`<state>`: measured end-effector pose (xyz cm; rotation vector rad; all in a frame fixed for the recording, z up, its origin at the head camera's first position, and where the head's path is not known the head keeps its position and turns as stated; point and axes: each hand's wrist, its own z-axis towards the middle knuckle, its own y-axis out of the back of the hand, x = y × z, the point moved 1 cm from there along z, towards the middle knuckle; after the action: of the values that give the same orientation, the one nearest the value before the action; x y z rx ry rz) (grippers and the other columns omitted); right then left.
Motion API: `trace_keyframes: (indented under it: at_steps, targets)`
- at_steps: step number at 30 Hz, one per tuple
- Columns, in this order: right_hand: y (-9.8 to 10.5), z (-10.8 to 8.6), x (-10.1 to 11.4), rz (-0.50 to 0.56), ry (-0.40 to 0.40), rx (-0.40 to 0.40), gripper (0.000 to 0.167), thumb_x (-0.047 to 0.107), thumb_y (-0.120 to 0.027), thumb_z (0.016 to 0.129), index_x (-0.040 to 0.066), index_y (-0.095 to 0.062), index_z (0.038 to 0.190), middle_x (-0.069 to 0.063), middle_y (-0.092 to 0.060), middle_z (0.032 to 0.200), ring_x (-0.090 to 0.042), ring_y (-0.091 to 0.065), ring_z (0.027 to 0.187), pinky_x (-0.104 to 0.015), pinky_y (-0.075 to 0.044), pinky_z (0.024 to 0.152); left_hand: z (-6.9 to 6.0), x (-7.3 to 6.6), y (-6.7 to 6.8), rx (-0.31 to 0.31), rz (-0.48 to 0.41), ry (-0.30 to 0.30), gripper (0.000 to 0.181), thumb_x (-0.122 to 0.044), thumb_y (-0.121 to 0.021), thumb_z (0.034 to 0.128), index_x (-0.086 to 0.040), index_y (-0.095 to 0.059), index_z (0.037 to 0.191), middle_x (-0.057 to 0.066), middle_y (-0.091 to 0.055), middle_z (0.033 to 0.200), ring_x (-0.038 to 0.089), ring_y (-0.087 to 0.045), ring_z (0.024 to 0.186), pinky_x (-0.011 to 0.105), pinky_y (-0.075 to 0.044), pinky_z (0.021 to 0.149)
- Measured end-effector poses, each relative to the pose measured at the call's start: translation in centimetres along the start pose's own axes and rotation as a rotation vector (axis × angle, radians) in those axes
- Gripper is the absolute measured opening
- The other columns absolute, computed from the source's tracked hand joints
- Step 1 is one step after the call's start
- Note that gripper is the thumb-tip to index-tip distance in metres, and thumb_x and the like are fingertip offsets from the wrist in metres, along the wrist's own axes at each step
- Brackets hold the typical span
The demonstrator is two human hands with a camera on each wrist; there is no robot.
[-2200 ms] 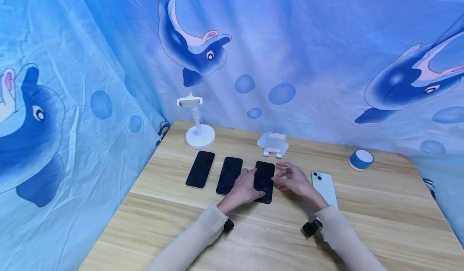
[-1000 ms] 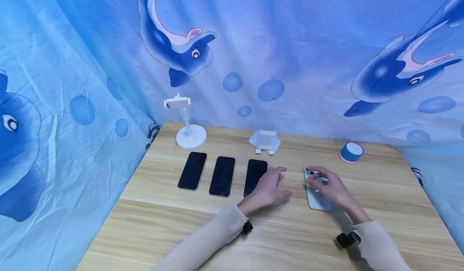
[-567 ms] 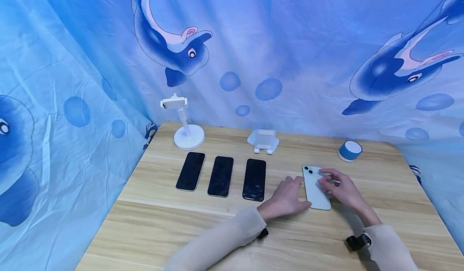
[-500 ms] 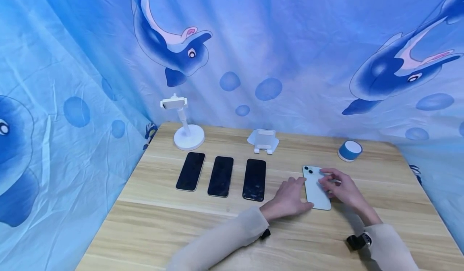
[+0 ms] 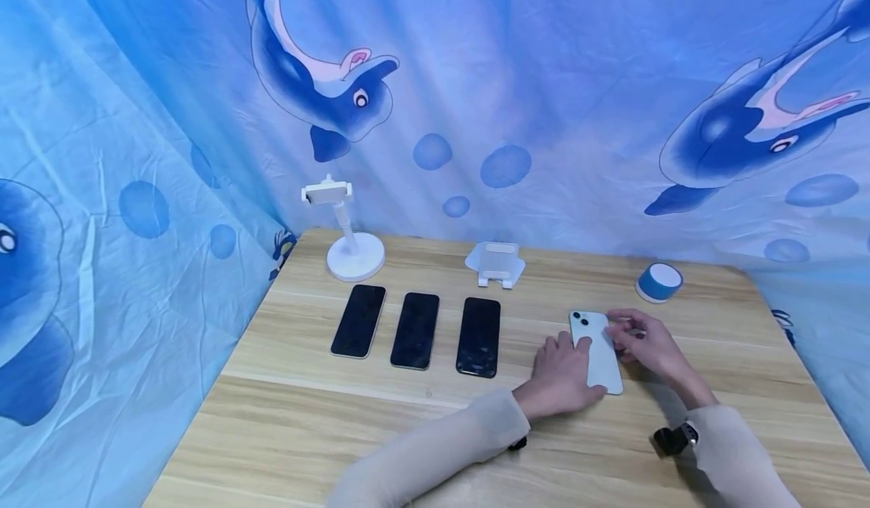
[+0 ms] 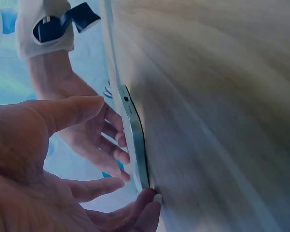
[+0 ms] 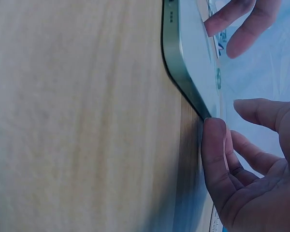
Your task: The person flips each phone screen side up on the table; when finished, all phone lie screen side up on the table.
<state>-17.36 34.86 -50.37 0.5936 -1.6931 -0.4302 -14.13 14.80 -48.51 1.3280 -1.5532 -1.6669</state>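
A pale mint-green smartphone (image 5: 600,361) lies back up on the wooden table, its two camera lenses at the far end. On its left side is my left hand (image 5: 560,380), with a finger over the long edge and the thumb near the bottom end. In the left wrist view, fingertips of the left hand (image 6: 53,169) touch the phone's (image 6: 135,140) edge. My right hand (image 5: 649,346) is at the phone's right side, fingers loosely bent. One finger of the right hand (image 7: 261,169) touches the phone's (image 7: 193,53) edge in the right wrist view, thumb apart from it.
To the left, three black-screened phones lie in a row: one left (image 5: 359,321), one middle (image 5: 414,330), one right (image 5: 479,337). Behind them stand a white round-based phone stand (image 5: 356,257) and a small white folding stand (image 5: 498,263). A blue-and-white cylinder (image 5: 658,282) sits back right.
Both hands have left the rightmost black phone and moved right to the mint-green phone. The black phone lies straighter in its row. Lately the left hand has come over the mint phone's left edge.
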Motion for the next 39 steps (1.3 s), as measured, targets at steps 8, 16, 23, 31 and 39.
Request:
trace_keyframes:
  at_steps: [8,16,23,31,39]
  targets:
    - [0.3,0.6,-0.3,-0.015,-0.011,0.020,0.055,0.029,-0.058,0.108,0.000,-0.045,0.153,-0.023,-0.062,0.119,-0.020,-0.065,0.091,-0.030,-0.061,0.071,0.3,-2.0,-0.4,-0.013,0.163,0.009,0.074,-0.072,-0.072,0.0835,-0.032,-0.049,0.141,0.003,-0.055,0.125,0.016,-0.050,0.101,0.029,-0.043,0.078]
    - [0.3,0.8,-0.3,-0.048,0.002,0.020,0.053,0.028,-0.059,0.107,0.000,-0.049,0.152,-0.019,-0.063,0.113,-0.020,-0.062,0.087,-0.029,-0.059,0.069,0.8,-3.5,-1.0,0.004,0.272,0.053,0.087,-0.075,-0.069,0.0833,-0.031,-0.043,0.155,0.015,-0.044,0.157,0.024,-0.046,0.137,0.034,-0.047,0.098]
    - [0.2,0.8,-0.2,-0.057,0.017,0.014,0.053,0.024,-0.063,0.105,-0.002,-0.050,0.149,-0.018,-0.064,0.109,-0.016,-0.062,0.085,-0.028,-0.058,0.068,1.0,-3.7,-1.2,0.016,0.304,0.053,0.085,-0.075,-0.067,0.0843,-0.031,-0.046,0.154,0.016,-0.044,0.159,0.026,-0.043,0.142,0.034,-0.045,0.100]
    - [0.0,0.8,-0.3,-0.050,0.006,-0.003,0.058,0.026,-0.069,0.101,-0.001,-0.050,0.149,-0.018,-0.064,0.110,-0.013,-0.061,0.083,-0.028,-0.057,0.067,1.4,-4.3,-1.4,0.035,0.343,0.055,0.079,-0.075,-0.067,0.0842,-0.035,-0.050,0.151,0.014,-0.042,0.161,0.026,-0.042,0.143,0.035,-0.044,0.106]
    - [-0.2,0.8,-0.4,-0.046,0.009,-0.007,0.058,0.023,-0.070,0.101,-0.001,-0.050,0.149,-0.018,-0.064,0.110,-0.012,-0.061,0.081,-0.028,-0.057,0.066,1.6,-4.8,-1.5,0.036,0.376,0.067,0.076,-0.074,-0.064,0.0873,-0.035,-0.049,0.151,0.012,-0.045,0.160,0.026,-0.048,0.135,0.034,-0.045,0.108]
